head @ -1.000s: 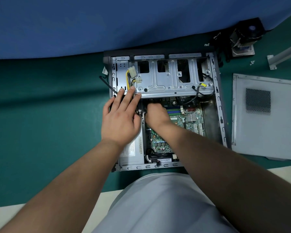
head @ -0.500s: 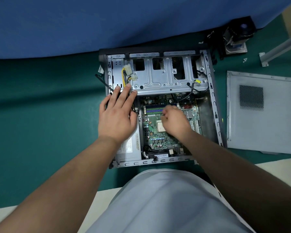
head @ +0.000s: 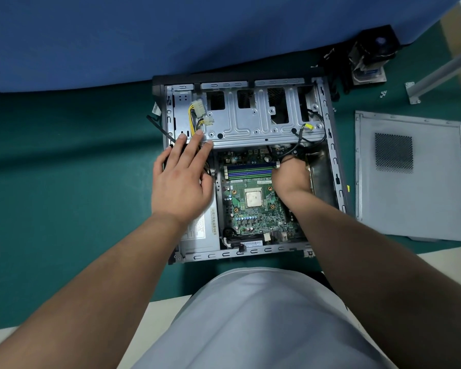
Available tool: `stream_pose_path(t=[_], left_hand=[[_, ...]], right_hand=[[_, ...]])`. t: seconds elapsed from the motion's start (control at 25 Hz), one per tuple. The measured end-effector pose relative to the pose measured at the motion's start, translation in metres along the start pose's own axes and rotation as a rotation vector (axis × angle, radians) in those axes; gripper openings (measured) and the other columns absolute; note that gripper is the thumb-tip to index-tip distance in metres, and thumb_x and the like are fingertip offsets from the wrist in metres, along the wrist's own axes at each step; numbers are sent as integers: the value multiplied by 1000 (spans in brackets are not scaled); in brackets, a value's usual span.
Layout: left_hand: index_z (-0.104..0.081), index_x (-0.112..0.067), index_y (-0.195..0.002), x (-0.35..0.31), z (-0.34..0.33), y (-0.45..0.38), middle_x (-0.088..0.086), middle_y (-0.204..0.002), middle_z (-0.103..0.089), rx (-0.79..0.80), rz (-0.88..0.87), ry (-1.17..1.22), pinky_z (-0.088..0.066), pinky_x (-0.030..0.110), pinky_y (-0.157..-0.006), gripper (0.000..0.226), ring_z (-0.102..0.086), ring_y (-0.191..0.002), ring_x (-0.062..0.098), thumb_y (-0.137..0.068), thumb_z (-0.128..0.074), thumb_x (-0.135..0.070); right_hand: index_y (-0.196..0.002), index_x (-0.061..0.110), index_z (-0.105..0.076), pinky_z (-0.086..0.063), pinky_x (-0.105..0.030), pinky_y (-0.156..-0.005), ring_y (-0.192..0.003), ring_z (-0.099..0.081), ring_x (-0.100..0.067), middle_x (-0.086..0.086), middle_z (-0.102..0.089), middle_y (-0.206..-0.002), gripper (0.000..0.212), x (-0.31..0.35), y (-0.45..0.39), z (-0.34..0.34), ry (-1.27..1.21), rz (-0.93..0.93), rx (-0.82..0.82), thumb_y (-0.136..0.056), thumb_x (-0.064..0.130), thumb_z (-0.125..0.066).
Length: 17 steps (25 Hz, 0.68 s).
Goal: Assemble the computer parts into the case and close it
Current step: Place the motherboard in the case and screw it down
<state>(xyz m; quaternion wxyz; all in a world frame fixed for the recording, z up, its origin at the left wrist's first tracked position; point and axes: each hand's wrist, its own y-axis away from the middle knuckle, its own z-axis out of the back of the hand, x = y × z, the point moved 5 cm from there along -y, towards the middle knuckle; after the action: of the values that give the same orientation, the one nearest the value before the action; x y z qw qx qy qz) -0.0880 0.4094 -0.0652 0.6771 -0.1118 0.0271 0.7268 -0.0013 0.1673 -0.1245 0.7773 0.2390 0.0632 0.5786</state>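
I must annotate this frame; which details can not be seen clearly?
- Right hand: head view shows only its back, so its fingers and any held thing are hidden.
- Power supply label: print too small.
- Cooler beside case: dark, details unclear.

The right hand [head: 293,175] reaches inside the open case [head: 330,145], its fingers hidden behind its own knuckles, so whether they hold anything cannot be told. The left hand [head: 181,179] covers part of the power supply [head: 200,235], whose label print is too small to read. Right of the case, the side panel [head: 410,177] is cut off by the frame's edge.
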Motion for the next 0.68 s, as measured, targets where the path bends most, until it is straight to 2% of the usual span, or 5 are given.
stream_pose_path(t=[0.2,0.32,0.44,0.56,0.68], left_hand=[[-39,-34,-154,0,1,0,-11,-167,-28,4,4,0,-18,40,-123,61,-23,-155,17,-93,-39,-33],[-40,-34,-154,-1,1,0,-11,-167,-28,7,2,-5,-18,40,-123,61,-23,-155,17,-93,-39,-33],[-40,-34,-153,-2,3,1,-10,-167,-29,6,2,0,-18,40,-123,61,-23,-155,17,-92,-40,-32],[-40,-34,-153,-2,4,1,-10,-167,-30,16,5,8,-18,41,-123,61,-23,-155,17,-92,-40,-32],[-40,-34,-153,-3,4,0,-10,-166,-30,21,7,9,-17,40,-124,61,-23,-155,17,-92,-41,-32]], right_hand=[[-94,9,-60,-45,-30,-58,-72,-56,-28,-4,-50,-72,9,9,2,2,92,48,34,-95,3,-53],[-87,10,-60,-47,-32,-64,-74,-56,-29,-8,-60,-79,12,12,-1,4,137,55,52,-97,8,-55],[-100,4,-66,-47,-34,-63,-75,-56,-30,-14,-65,-88,16,13,2,2,158,55,37,-96,-1,-51],[-110,3,-63,-47,-34,-60,-76,-57,-30,-12,-59,-83,19,12,5,-1,190,64,38,-96,-2,-51],[-104,3,-65,-45,-32,-62,-74,-53,-28,-10,-54,-81,12,11,-1,4,138,66,63,-99,2,-54]])
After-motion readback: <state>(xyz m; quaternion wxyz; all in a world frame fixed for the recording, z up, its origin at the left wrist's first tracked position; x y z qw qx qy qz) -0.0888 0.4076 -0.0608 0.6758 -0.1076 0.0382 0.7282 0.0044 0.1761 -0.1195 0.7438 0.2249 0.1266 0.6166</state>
